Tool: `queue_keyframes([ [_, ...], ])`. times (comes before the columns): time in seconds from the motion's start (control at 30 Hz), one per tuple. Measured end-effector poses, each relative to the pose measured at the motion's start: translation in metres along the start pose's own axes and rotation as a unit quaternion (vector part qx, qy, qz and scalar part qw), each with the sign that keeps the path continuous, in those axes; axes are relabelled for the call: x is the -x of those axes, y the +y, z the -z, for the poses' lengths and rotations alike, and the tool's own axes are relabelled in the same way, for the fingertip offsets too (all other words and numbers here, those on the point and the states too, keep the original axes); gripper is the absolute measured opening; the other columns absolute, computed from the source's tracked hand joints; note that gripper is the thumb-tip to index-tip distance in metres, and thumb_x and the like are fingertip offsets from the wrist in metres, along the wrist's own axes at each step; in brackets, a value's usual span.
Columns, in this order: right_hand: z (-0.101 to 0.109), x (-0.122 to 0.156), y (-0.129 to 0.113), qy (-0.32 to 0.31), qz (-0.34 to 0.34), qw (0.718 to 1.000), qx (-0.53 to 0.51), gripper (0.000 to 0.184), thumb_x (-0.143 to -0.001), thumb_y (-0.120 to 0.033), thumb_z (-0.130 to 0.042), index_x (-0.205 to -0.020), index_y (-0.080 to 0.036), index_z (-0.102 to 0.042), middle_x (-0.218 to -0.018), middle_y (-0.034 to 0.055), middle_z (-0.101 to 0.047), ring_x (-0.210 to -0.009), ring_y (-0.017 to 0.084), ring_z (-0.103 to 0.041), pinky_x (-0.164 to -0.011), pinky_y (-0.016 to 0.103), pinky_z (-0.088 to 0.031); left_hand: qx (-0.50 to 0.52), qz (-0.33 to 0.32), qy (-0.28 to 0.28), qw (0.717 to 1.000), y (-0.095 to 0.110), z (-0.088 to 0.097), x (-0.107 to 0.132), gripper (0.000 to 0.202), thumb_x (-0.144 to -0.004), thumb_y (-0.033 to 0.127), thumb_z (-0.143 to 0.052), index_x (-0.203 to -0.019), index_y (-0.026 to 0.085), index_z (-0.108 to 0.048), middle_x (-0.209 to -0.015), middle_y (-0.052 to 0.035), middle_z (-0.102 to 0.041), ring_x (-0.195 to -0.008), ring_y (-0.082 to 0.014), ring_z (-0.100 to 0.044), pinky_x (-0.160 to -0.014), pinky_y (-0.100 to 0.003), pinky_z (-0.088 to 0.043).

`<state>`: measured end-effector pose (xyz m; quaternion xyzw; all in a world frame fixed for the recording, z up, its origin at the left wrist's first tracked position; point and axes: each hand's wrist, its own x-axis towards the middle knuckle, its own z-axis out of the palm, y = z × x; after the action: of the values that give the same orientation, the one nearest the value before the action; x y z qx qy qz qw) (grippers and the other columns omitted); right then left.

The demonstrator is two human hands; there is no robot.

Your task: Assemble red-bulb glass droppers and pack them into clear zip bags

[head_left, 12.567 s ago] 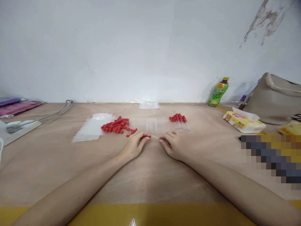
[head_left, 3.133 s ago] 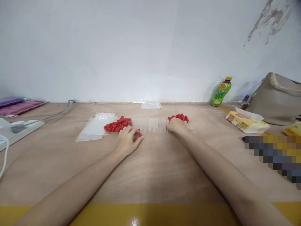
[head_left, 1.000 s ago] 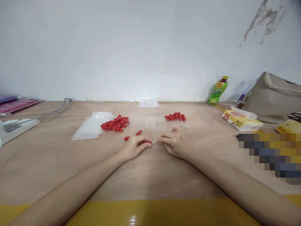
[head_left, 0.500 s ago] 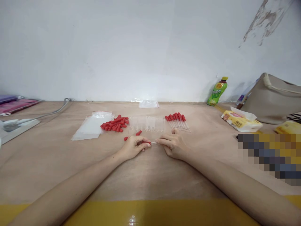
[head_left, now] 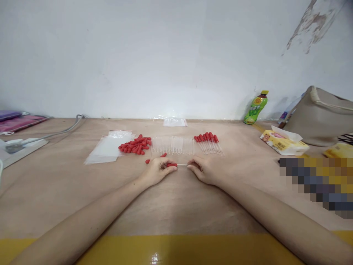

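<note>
My left hand [head_left: 159,170] pinches a red rubber dropper bulb [head_left: 172,165] between thumb and fingers. Opposite it, my right hand [head_left: 204,169] grips a clear glass dropper tube [head_left: 182,165], whose left end meets the mouth of the bulb. Two loose red bulbs [head_left: 148,161] lie just behind my left hand, one partly covered by it. Farther back is a heap of red bulbs [head_left: 135,144], and to its right a row of clear tubes [head_left: 172,145]. Several droppers with red bulbs fitted [head_left: 209,142] lie side by side behind my right hand.
Clear plastic zip bags [head_left: 104,149] lie left of the heap, and another bag [head_left: 175,122] by the wall. On the right stand a green drink bottle [head_left: 256,107], a tissue pack [head_left: 284,142] and a grey bag [head_left: 320,117]. A power strip [head_left: 24,149] with a cable sits at left.
My right hand's fingers have drawn together around the tube, its raised finger now lowered. More of the red bulb shows in my left hand, and the tube lies more level.
</note>
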<state>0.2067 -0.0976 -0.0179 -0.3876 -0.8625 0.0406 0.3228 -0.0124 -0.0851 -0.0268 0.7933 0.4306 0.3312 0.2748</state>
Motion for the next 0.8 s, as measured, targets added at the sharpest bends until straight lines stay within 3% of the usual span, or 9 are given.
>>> queue_keyframes([
  [0.2,-0.014,0.002,0.003,0.021,0.058,0.998,0.015,0.016,-0.085,-0.020,-0.042,-0.077,-0.016,-0.056,-0.069,0.0009,-0.062,-0.059,0.011,-0.050,-0.068,0.029,-0.030,0.024,-0.020,-0.002,0.999,0.000,-0.002,0.002,0.019,-0.074,0.030,-0.061,-0.085,0.016,-0.066,-0.075,-0.0017,-0.068,-0.063,-0.0128,-0.061,-0.057,-0.023,-0.049],
  [0.47,-0.018,0.000,-0.004,-0.026,0.023,0.998,0.060,0.027,-0.088,-0.023,-0.036,-0.071,-0.016,-0.055,-0.064,0.0013,-0.061,-0.056,0.011,-0.048,-0.068,0.028,-0.028,0.016,-0.059,-0.005,0.998,-0.003,-0.004,0.002,0.021,-0.074,0.030,-0.061,-0.088,0.015,-0.065,-0.080,-0.0035,-0.069,-0.069,-0.0150,-0.063,-0.063,-0.026,-0.051],
  [0.6,-0.011,-0.004,-0.009,-0.067,-0.013,0.995,0.072,0.032,-0.089,-0.027,-0.036,-0.064,-0.017,-0.054,-0.058,0.0005,-0.058,-0.055,0.012,-0.047,-0.067,0.027,-0.030,0.010,-0.083,0.001,0.997,-0.003,-0.003,0.002,0.020,-0.075,0.031,-0.061,-0.088,0.016,-0.065,-0.079,-0.0027,-0.069,-0.069,-0.0146,-0.063,-0.064,-0.026,-0.051],
  [0.73,0.006,-0.005,-0.011,-0.098,0.018,0.992,0.072,0.022,-0.085,-0.028,-0.045,-0.070,-0.018,-0.058,-0.071,0.0019,-0.061,-0.067,0.013,-0.052,-0.070,0.028,-0.032,-0.053,-0.108,-0.004,0.993,0.003,0.001,0.003,0.024,-0.077,0.032,-0.059,-0.094,0.017,-0.063,-0.083,-0.0035,-0.067,-0.071,-0.0149,-0.061,-0.065,-0.027,-0.050],
  [0.8,0.014,-0.006,-0.007,-0.101,0.009,0.993,0.065,0.016,-0.082,-0.025,-0.049,-0.072,-0.018,-0.059,-0.076,0.0030,-0.061,-0.070,0.014,-0.053,-0.067,0.026,-0.033,-0.108,-0.136,0.021,0.985,0.005,0.004,0.005,0.030,-0.076,0.034,-0.060,-0.101,0.018,-0.060,-0.089,-0.0052,-0.064,-0.078,-0.0169,-0.059,-0.071,-0.030,-0.048],
])
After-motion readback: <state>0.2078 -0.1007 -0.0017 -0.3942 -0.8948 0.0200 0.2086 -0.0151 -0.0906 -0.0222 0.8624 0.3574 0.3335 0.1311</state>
